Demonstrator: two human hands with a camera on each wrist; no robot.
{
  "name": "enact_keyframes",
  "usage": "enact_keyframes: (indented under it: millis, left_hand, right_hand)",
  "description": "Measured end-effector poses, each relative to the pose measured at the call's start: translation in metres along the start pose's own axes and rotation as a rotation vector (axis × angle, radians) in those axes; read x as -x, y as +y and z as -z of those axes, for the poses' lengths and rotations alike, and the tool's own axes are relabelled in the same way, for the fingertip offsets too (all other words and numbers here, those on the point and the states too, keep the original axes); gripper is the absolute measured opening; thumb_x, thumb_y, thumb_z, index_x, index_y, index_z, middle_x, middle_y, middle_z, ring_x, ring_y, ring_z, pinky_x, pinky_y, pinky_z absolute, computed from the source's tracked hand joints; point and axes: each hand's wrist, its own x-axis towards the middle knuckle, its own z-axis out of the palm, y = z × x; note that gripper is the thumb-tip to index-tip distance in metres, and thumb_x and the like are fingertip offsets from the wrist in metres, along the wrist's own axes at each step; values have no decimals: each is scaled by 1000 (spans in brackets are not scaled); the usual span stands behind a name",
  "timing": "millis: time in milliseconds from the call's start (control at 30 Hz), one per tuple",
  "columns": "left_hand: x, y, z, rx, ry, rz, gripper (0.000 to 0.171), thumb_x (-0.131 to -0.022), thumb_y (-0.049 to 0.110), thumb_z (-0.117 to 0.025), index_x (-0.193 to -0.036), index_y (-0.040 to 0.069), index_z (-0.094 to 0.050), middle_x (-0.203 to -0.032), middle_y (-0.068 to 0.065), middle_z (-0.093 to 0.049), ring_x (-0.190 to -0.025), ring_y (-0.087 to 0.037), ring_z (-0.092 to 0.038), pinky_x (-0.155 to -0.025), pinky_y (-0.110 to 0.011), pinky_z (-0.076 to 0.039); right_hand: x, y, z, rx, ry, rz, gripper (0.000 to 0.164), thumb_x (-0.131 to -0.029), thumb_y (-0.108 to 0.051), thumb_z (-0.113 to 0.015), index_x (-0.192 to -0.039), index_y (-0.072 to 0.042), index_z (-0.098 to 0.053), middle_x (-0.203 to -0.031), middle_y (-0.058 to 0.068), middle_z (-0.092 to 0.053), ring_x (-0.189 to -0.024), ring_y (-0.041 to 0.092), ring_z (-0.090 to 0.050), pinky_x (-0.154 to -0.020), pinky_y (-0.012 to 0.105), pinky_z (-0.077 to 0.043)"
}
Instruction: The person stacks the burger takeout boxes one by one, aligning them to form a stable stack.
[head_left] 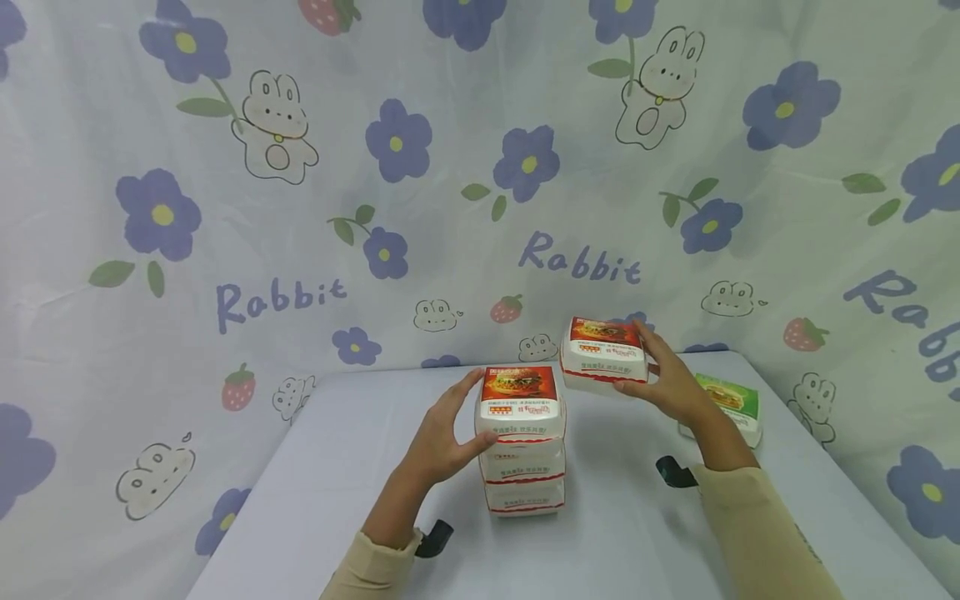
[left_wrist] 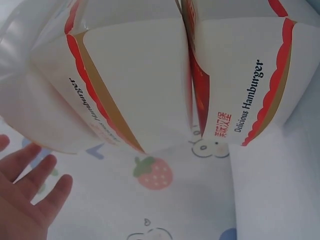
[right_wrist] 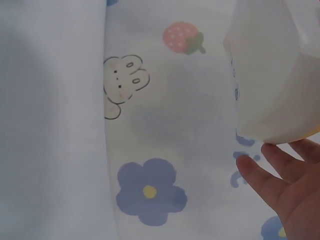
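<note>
Right hand (head_left: 671, 385) grips a white cardboard burger box with red picture lid (head_left: 602, 357) by its right side, thumb in front, fingers behind. Box is in the air, up and right of a three-high stack of matching white-and-red boxes (head_left: 523, 467). Left hand (head_left: 438, 433) spread wide, fingers fairly straight, at left side of top box (head_left: 521, 404); firmness can't tell. Probably light, thin card, stiff but crushable, slightly slick; hold opposite walls near corners, gently.
</note>
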Motion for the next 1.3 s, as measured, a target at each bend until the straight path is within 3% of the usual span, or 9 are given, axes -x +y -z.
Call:
enact_keyframes:
  millis: [400, 900, 1300]
  left_hand:
    - [1, -1, 1, 5, 1, -8, 83, -86, 58, -62, -154, 24, -29, -153, 2, -37, -138, -24, -36, -102, -61, -37]
    - [-6, 4, 2, 0, 0, -21, 80, -87, 58, -59, -154, 26, -28, -153, 0, -38, -137, -27, -38, -101, -62, -37]
    - [-6, 4, 0, 6, 4, -28, 81, -88, 61, -57, -154, 24, -28, -152, 2, -39, -137, -24, -38, -102, -61, -36]
  right_hand:
    - [3, -19, -3, -3, 19, 87, 108, -75, -43, -81, -156, -38, -9, -161, 8, -15, -138, 43, -28, -102, 61, -36]
    - [2, -38, -1, 14, 38, 137, 108, -75, -43, -82, -155, -41, -10, -160, 4, -16, -136, 43, -33, -99, 62, -39]
    - [3, -48, -14, -56, 2, 209, 106, -76, -35, -83, -157, -32, -14, -160, 3, -19, -135, 41, -34, -99, 64, -38]
